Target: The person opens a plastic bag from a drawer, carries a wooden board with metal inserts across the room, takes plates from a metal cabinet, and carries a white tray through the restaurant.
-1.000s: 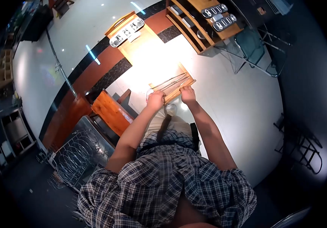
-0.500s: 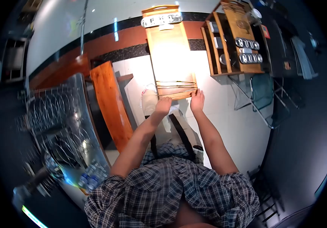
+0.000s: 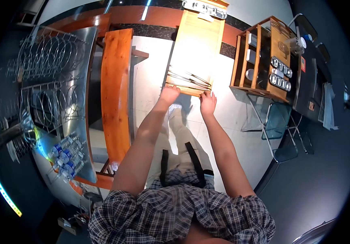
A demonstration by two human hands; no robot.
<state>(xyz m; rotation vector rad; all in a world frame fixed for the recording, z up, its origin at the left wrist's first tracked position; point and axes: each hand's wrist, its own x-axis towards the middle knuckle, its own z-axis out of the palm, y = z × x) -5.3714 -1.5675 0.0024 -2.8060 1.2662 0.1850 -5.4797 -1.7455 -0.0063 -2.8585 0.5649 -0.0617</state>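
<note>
A long wooden table (image 3: 199, 38), brightly lit, stretches away from me. Across its near end lie several thin dark sticks (image 3: 191, 81), which look like chopsticks. My left hand (image 3: 169, 94) is closed at the near left corner, its fingers curled over the edge beside the stick ends. At the near right corner my right hand (image 3: 208, 103) also has bent fingers on the edge, close below the sticks' right ends. The undersides of both grips are hidden. A metal tray with round cups (image 3: 204, 8) sits at the far end of the table.
An orange wooden bench (image 3: 118, 89) stands left, beside a metal table (image 3: 86, 130) with wire racks (image 3: 53, 49) and water bottles (image 3: 67, 156). On the right are a shelved wooden cart (image 3: 245, 59) holding cup trays (image 3: 280, 81), and a folding chair (image 3: 278, 120).
My view has turned, so the table and bench appear at a different angle. The sticks now slant down to the right. Both hands stay at the table's near corners; my legs have shifted.
</note>
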